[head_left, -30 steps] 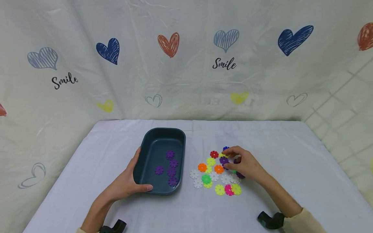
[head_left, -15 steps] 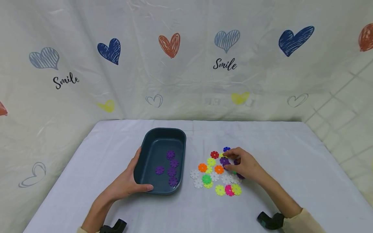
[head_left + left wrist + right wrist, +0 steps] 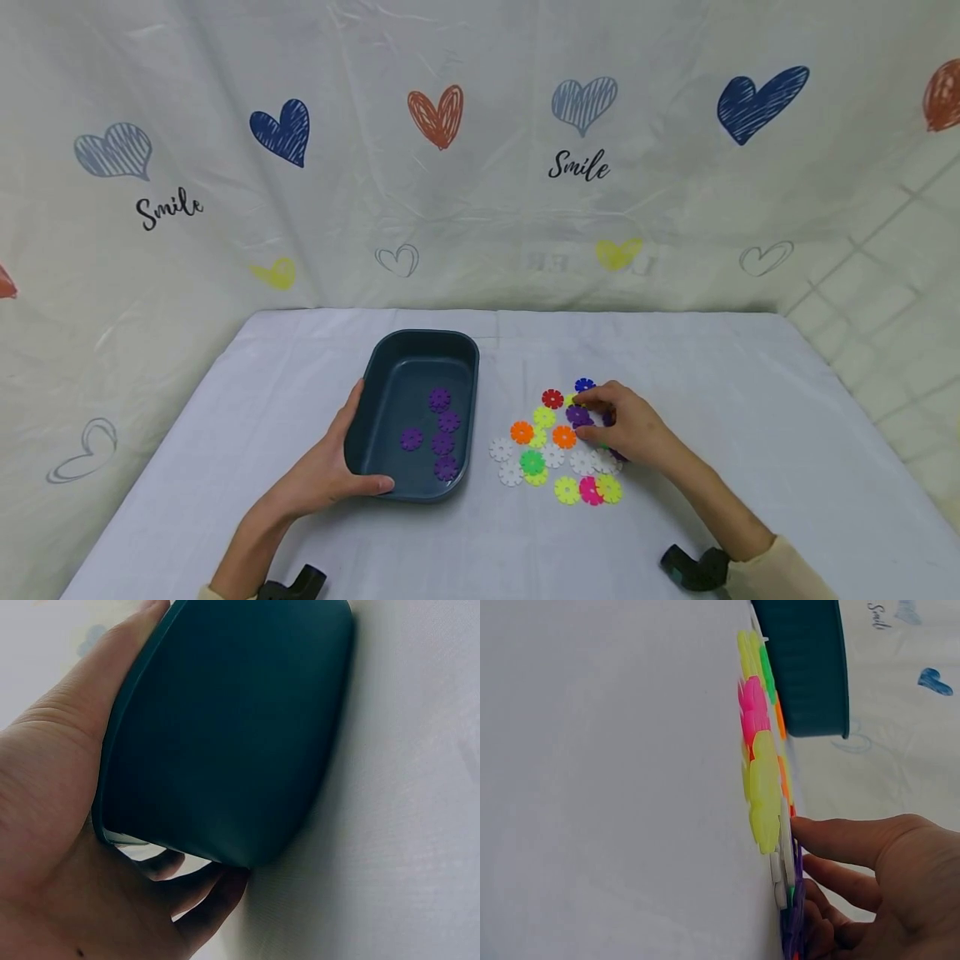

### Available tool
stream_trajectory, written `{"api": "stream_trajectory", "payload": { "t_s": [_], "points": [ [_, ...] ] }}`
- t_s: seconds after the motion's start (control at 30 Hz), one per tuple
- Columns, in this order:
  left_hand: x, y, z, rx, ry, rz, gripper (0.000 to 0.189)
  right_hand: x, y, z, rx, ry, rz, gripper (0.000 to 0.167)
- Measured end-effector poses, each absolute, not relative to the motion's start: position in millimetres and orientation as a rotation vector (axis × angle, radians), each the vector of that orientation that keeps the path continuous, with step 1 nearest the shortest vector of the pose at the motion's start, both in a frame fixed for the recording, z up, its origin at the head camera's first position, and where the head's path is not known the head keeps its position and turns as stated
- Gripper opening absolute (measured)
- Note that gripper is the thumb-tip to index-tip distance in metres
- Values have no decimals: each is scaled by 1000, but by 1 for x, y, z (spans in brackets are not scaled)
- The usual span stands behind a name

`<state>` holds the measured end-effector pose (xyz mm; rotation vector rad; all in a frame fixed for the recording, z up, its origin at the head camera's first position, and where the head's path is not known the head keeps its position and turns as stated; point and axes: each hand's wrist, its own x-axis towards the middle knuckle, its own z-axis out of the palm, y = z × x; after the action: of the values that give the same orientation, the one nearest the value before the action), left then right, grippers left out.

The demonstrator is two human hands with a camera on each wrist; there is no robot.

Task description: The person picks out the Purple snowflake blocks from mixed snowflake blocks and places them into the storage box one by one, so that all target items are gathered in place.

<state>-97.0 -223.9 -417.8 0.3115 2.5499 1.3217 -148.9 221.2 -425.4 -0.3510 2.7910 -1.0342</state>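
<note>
In the head view my left hand grips a dark teal tray by its near-left corner. Its thumb lies over the near rim and the fingers run along the left side. Several purple flower-shaped discs lie on the tray's floor. My right hand is low over a spread of coloured flower discs on the table. Thumb and index finger stand apart on either side of a purple disc, with no plain pinch on it. The right wrist view has the thumb touching the discs' edge; the hand covers some discs.
Around the right hand lie orange, green, red, pink, blue, white and yellow discs, some overlapping. A white cloth covers the table. Behind it hangs a sheet printed with hearts.
My right thumb and the purple disc beneath it have shifted very slightly. The left hand and tray stay in place.
</note>
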Motion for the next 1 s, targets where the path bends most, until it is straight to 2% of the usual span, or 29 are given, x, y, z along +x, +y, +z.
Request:
{"api": "stream_trajectory", "payload": {
  "t_s": [0.27, 0.5, 1.0],
  "points": [
    [-97, -223, -417, 314, 2555, 1316, 141, -149, 220, -424, -335, 2774, -1040, 37],
    [-97, -224, -418, 324, 2552, 1326, 141, -148, 218, -424, -346, 2768, -1043, 40],
    [-97, -224, -417, 301, 2535, 1333, 141, -150, 218, -423, -318, 2755, -1038, 35]
  ]
}}
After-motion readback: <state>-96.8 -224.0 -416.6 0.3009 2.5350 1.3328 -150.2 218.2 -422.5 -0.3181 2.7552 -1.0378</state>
